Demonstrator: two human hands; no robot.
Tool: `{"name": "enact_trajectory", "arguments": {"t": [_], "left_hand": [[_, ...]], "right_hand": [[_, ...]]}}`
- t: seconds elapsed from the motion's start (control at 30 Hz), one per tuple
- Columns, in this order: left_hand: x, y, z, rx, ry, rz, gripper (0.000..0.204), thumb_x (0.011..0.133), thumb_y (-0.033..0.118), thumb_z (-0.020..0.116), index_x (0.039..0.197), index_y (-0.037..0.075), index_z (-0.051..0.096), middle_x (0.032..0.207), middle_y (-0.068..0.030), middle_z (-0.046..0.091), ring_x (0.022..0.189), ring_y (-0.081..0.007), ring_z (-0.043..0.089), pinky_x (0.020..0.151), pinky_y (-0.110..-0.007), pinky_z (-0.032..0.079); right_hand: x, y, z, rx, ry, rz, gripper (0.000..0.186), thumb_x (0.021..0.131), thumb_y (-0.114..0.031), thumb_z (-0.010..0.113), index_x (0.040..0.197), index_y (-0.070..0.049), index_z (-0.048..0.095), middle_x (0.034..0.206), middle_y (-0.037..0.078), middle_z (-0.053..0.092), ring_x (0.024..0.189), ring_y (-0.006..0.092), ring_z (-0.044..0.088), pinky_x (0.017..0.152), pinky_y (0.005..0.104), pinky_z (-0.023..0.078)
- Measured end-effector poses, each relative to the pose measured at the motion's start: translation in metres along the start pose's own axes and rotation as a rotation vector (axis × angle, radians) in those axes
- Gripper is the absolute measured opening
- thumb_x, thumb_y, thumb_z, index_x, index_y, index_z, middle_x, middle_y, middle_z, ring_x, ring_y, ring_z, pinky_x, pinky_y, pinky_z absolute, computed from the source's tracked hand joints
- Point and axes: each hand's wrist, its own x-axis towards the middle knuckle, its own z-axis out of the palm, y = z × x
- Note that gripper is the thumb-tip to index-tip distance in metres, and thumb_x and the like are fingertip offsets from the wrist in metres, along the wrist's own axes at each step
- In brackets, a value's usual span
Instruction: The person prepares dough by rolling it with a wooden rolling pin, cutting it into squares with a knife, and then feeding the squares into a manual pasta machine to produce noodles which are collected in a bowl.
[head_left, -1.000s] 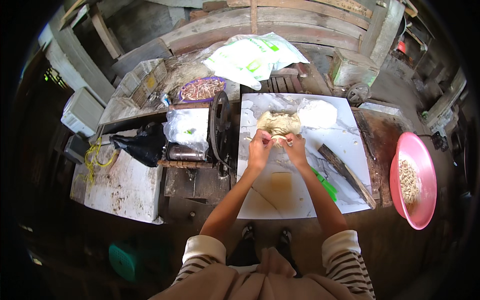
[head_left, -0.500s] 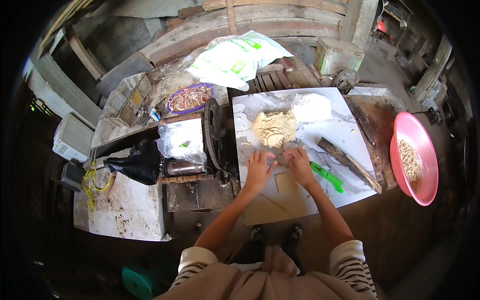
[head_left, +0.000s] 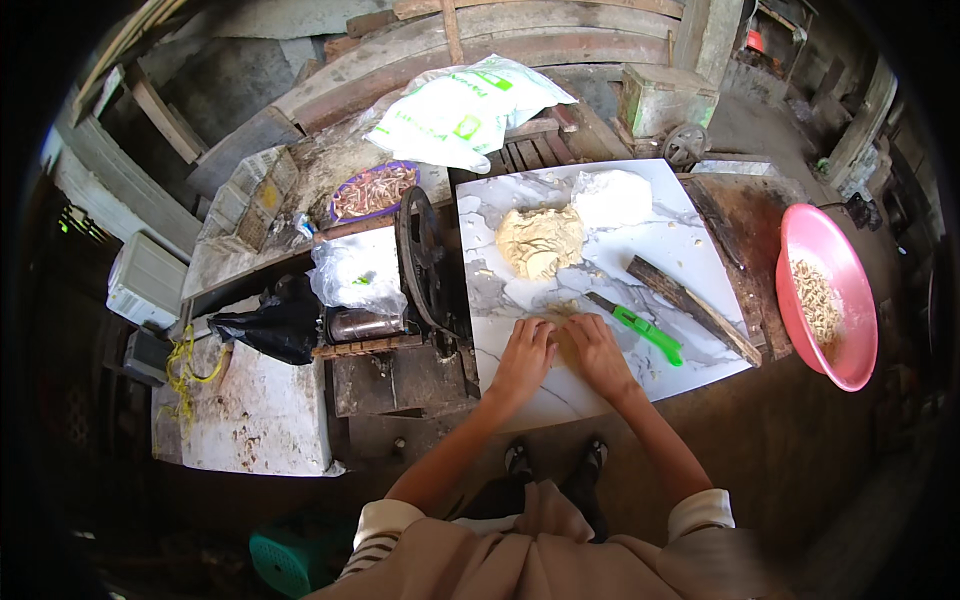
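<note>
Both of my hands meet over a flat piece of dough (head_left: pixel 566 350) near the front of a marble-patterned board (head_left: pixel 510 390). My left hand (head_left: pixel 528 356) has its fingers curled at the dough's left edge. My right hand (head_left: pixel 597 352) bends its fingers over the right edge; the hands cover most of the piece. Beyond them sits a large lump of pale dough (head_left: pixel 540 240), with a clear plastic bag of white stuff (head_left: pixel 612 198) beside it. A green-handled knife (head_left: pixel 645 333) lies right of my right hand, with a dark wooden stick (head_left: pixel 695 308) just past it.
A pink basin (head_left: pixel 848 300) with small dough pieces stands at the right. Left of the board is a rolling machine with a dark wheel (head_left: pixel 425 255). A purple-rimmed basket of thin strips (head_left: pixel 375 193) and a white-green sack (head_left: pixel 465 115) lie behind. A green stool (head_left: pixel 285 560) stands lower left.
My hands have come down and closer together onto the flat piece of dough, which showed uncovered between my forearms before. The knife's dark blade now shows. The whole view has shifted slightly.
</note>
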Motion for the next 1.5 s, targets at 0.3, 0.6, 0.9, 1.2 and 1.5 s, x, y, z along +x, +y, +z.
{"name": "enact_trajectory", "arguments": {"t": [0.3,0.6,0.9,1.2,1.5], "left_hand": [[0.017,-0.010,0.002,-0.086,0.007,-0.034,0.015,0.080,0.006,0.066,0.091,0.003,0.058,0.088,-0.0114,0.058,0.087,-0.0309,0.056,0.077,-0.041,0.048],[0.009,-0.002,-0.008,-0.494,0.032,-0.152,0.019,0.080,0.008,0.068,0.095,0.002,0.057,0.095,-0.0135,0.061,0.080,-0.0308,0.062,0.070,-0.036,0.051],[0.010,-0.008,-0.006,-0.222,0.025,0.091,0.017,0.081,0.009,0.070,0.094,0.001,0.064,0.088,-0.0124,0.066,0.076,-0.0280,0.064,0.066,-0.032,0.052],[-0.001,0.014,-0.024,-0.553,-0.103,-0.162,0.018,0.084,0.010,0.068,0.099,-0.001,0.067,0.082,-0.0075,0.069,0.070,-0.0079,0.062,0.067,-0.023,0.051],[0.025,0.081,-0.051,-0.801,-0.236,-0.183,0.017,0.087,0.012,0.066,0.097,-0.002,0.068,0.086,-0.0013,0.068,0.077,-0.0060,0.061,0.069,-0.022,0.051]], "right_hand": [[0.004,0.015,0.004,0.173,-0.091,0.041,0.029,0.078,-0.001,0.060,0.106,0.000,0.053,0.104,0.017,0.054,0.102,0.0325,0.050,0.089,0.0395,0.043],[0.009,0.029,-0.013,0.358,-0.131,-0.075,0.021,0.074,-0.002,0.066,0.092,-0.003,0.055,0.101,0.013,0.057,0.101,0.0326,0.053,0.087,0.0397,0.044],[0.011,0.019,-0.022,0.311,-0.118,-0.005,0.007,0.083,-0.006,0.060,0.088,-0.004,0.056,0.084,0.012,0.060,0.088,0.0309,0.057,0.074,0.0413,0.047],[-0.011,-0.004,-0.045,0.451,-0.019,0.132,0.019,0.082,-0.004,0.065,0.100,-0.003,0.060,0.089,0.012,0.062,0.085,0.0311,0.058,0.072,0.0374,0.049],[-0.042,0.001,-0.100,1.201,-0.024,0.585,0.019,0.088,-0.011,0.065,0.102,0.000,0.061,0.094,0.004,0.067,0.086,0.0080,0.060,0.075,0.0252,0.049]]}}
